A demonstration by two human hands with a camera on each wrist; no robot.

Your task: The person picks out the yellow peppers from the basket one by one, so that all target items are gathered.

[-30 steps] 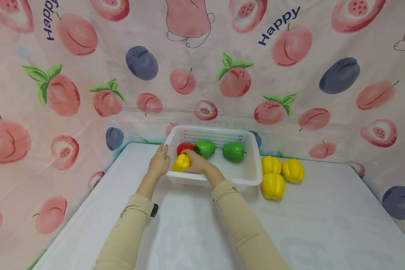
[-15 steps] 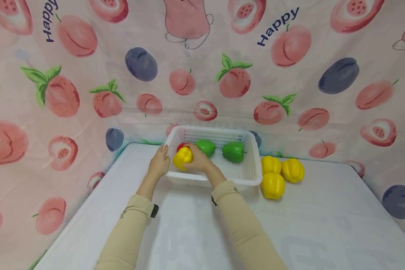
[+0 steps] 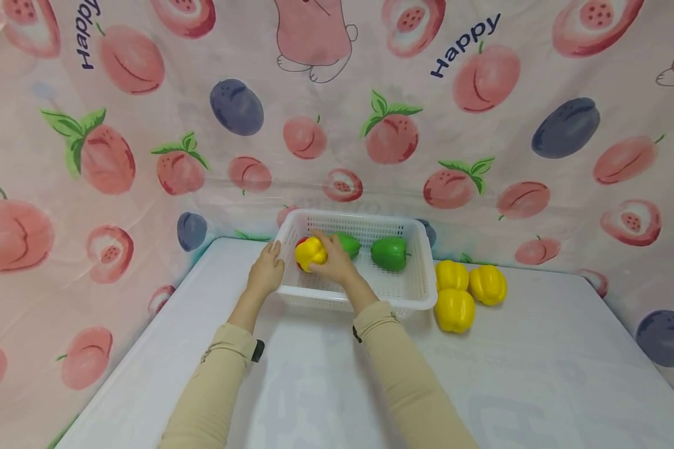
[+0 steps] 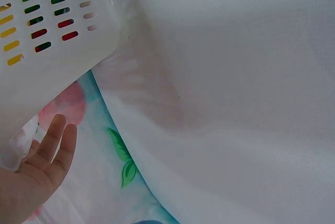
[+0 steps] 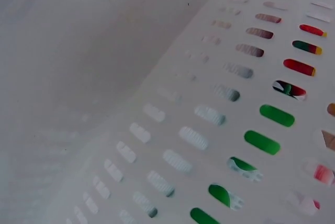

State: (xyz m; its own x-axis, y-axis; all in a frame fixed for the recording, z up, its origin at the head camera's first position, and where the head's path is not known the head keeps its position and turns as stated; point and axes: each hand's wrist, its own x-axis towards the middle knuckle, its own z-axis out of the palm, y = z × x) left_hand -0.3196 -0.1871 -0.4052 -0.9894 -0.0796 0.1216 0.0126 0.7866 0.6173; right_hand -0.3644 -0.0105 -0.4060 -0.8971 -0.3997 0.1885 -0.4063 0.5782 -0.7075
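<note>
In the head view, a white plastic basket (image 3: 365, 298) with slotted walls stands on the table. My right hand (image 3: 335, 262) reaches into its left half and grips a yellow bell pepper (image 3: 311, 252). That pepper overlaps a red bell pepper (image 3: 300, 242), of which only an edge shows. A green bell pepper (image 3: 348, 243) lies partly hidden behind my right hand, and another green bell pepper (image 3: 389, 253) lies further right. My left hand (image 3: 266, 271) holds the basket's left rim; its fingers (image 4: 65, 148) show beside the rim in the left wrist view. The right wrist view shows the basket's slotted wall (image 5: 157, 156).
Outside the basket's right end, three yellow bell peppers (image 3: 455, 310) sit close together on the white table (image 3: 314, 386). Behind the table hangs a fruit-print cloth (image 3: 342, 156), near the basket's back edge.
My right hand has lifted the yellow bell pepper from the basket's front left corner and moved it back, over the red one. My left hand has stayed at the rim.
</note>
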